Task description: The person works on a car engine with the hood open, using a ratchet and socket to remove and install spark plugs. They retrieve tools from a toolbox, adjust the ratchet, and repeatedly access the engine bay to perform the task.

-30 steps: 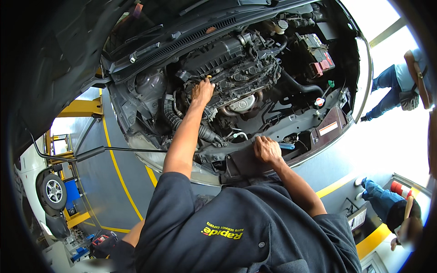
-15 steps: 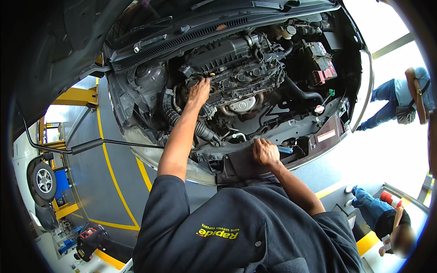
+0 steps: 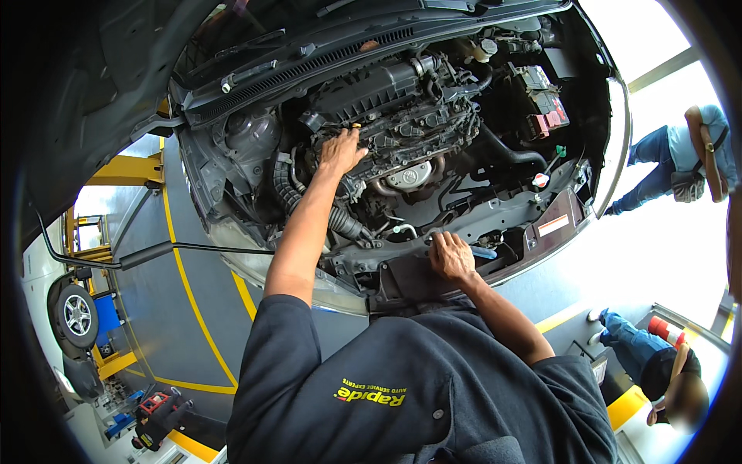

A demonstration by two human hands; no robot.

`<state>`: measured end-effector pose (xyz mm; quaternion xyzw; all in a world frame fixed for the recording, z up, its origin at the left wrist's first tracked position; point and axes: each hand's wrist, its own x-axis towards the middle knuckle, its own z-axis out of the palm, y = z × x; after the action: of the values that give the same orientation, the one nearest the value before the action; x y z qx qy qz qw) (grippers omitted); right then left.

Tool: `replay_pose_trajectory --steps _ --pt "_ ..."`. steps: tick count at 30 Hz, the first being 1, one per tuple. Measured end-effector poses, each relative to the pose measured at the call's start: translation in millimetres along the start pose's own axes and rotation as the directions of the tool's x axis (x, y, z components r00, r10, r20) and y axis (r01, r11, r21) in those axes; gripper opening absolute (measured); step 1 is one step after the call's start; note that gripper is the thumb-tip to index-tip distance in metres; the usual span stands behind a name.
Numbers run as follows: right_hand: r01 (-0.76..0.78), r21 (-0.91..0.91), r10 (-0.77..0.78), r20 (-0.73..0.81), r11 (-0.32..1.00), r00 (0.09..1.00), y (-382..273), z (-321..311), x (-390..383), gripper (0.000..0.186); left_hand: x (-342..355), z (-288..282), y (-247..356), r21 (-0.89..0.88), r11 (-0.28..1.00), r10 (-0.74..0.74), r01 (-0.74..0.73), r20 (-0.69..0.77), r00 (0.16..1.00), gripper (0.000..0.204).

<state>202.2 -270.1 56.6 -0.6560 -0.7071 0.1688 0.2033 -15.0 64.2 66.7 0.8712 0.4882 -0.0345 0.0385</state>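
My left hand rests over the left end of the engine, its fingers apart and nothing seen in them. Just beyond the fingertips is a small yellow piece, perhaps a dipstick handle. At the front edge of the engine bay, my right hand lies with curled fingers on the front panel. A blue, handle-like object shows right beside it. Whether the fingers hold that object is hidden.
The raised hood hangs at the left, its black support rod crossing toward the car's front. A battery stands at the bay's far right. One person stands at the right, another at the lower right, a third lower left.
The fingers of my left hand have spread from a pinch near the yellow piece and drawn back slightly. My right hand stays at the front panel. The person at the lower left has shifted.
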Motion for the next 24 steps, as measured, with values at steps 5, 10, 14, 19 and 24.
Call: replay_pose_trajectory --steps 5,10,14,19,24 --pt "0.085 -0.028 -0.086 -0.025 0.996 0.996 0 -5 -3 0.040 8 9 -15 0.171 0.977 0.128 -0.127 0.007 0.992 0.037" --pt "0.131 -0.064 -0.132 -0.006 0.989 0.991 -8 -5 6 0.043 6 11 -10 0.136 0.990 -0.033 0.040 -0.050 0.998 0.027" --pt "0.201 -0.099 -0.196 0.061 0.974 0.979 -33 -27 21 0.042 1 3 0 0.073 0.981 -0.180 0.181 -0.029 0.983 0.034" --pt "0.282 0.030 -0.283 0.097 0.959 0.954 -63 -81 36 0.044 -3 -1 -7 0.107 0.992 0.061 -0.061 0.000 0.998 0.036" --pt "0.303 0.012 -0.303 0.038 0.953 0.952 -74 -103 45 0.044 1 2 -12 0.216 0.967 0.132 -0.134 0.023 0.991 0.021"
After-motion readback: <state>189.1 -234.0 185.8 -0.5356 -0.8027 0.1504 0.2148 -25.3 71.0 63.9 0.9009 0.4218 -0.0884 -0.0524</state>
